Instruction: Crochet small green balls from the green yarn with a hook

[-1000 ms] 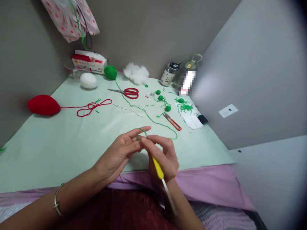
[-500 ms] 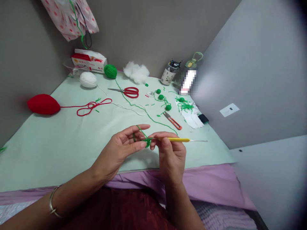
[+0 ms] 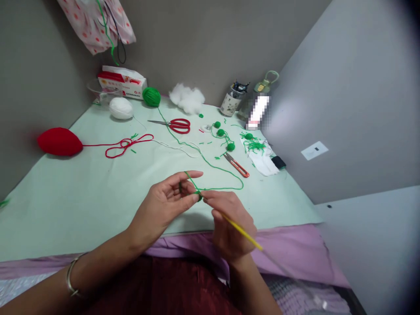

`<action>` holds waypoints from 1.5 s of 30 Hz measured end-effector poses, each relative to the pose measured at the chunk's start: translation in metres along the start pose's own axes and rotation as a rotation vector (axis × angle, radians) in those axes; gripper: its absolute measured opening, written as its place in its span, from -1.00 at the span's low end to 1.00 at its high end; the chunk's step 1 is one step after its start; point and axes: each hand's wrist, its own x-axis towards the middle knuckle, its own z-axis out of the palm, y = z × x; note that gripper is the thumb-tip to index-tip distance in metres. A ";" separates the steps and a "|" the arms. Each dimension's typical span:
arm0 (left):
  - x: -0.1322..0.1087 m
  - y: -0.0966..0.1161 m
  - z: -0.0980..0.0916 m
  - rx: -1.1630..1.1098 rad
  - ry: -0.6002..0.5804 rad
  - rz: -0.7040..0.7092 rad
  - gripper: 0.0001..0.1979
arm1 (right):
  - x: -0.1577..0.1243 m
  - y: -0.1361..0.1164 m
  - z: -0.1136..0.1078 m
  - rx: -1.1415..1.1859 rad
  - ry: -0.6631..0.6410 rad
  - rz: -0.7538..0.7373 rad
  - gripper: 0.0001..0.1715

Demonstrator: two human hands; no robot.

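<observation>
Between the thumb and fingers of my left hand is a small green crochet piece, mostly covered by the fingertips. Green yarn runs over that hand's raised index finger and down to the piece. My right hand grips a crochet hook with a yellow handle. The hook's front end meets the crochet piece, and its tip is hidden there. The rear end slants down to the right and is blurred. From the work, the yarn loops across the table back to a green yarn ball.
Red-handled scissors and orange thread snips lie beyond my hands. Several small green crochet balls sit near them. A red yarn ball, white yarn ball, fluffy stuffing and pen cup stand farther back.
My right hand has turned, swinging the hook from nearly level to a steep slant with its rear end down to the right. My left hand has barely moved.
</observation>
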 end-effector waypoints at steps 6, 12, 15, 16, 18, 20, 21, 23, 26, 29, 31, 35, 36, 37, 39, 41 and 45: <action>0.000 -0.002 0.002 -0.224 -0.063 -0.181 -0.54 | -0.004 0.000 0.005 -0.248 -0.017 -0.082 -0.53; 0.001 0.001 0.000 -0.271 -0.061 -0.210 -0.62 | 0.005 0.001 0.006 0.389 0.226 0.363 -0.74; -0.002 0.001 0.002 -0.183 -0.063 -0.133 -0.63 | 0.008 0.002 0.009 0.492 0.176 0.407 -0.79; -0.002 0.000 0.002 -0.164 -0.058 -0.112 -0.64 | 0.009 0.001 0.011 0.470 0.167 0.398 -0.79; -0.003 -0.002 0.004 -0.146 -0.041 -0.080 -0.62 | 0.007 0.000 0.012 0.387 0.156 0.350 -0.76; -0.002 -0.003 0.005 -0.157 -0.019 -0.068 -0.59 | 0.003 -0.002 0.013 0.236 0.139 0.269 -0.71; -0.001 -0.004 0.006 -0.176 -0.014 -0.075 -0.58 | 0.001 -0.002 0.013 0.129 0.134 0.220 -0.67; 0.001 -0.003 0.007 -0.240 -0.035 -0.131 -0.59 | -0.004 -0.003 0.013 -0.066 0.129 0.119 -0.58; 0.003 -0.002 0.006 -0.349 -0.084 -0.261 -0.63 | -0.005 -0.001 0.009 -0.076 0.126 0.090 -0.58; 0.004 0.000 0.003 -0.355 -0.060 -0.261 -0.70 | 0.001 0.002 0.006 0.203 0.209 0.275 -0.73; 0.003 0.000 0.002 -0.273 -0.042 -0.189 -0.72 | 0.005 0.004 0.007 0.368 0.234 0.390 -0.77; 0.001 -0.001 0.003 -0.150 -0.052 -0.089 -0.69 | 0.007 0.004 0.012 0.424 0.163 0.386 -0.82; 0.001 -0.001 0.004 -0.145 -0.056 -0.086 -0.67 | 0.007 0.004 0.013 0.422 0.163 0.376 -0.82; 0.001 -0.001 0.004 -0.139 -0.056 -0.088 -0.64 | 0.007 0.004 0.013 0.430 0.168 0.375 -0.81; 0.001 -0.001 0.004 -0.128 -0.050 -0.089 -0.60 | 0.006 0.004 0.013 0.451 0.179 0.391 -0.79; 0.001 0.000 0.005 -0.138 -0.047 -0.092 -0.58 | 0.006 0.005 0.013 0.451 0.179 0.397 -0.80; 0.002 0.002 0.005 -0.218 -0.073 -0.152 -0.52 | 0.005 0.006 0.011 0.467 0.164 0.400 -0.82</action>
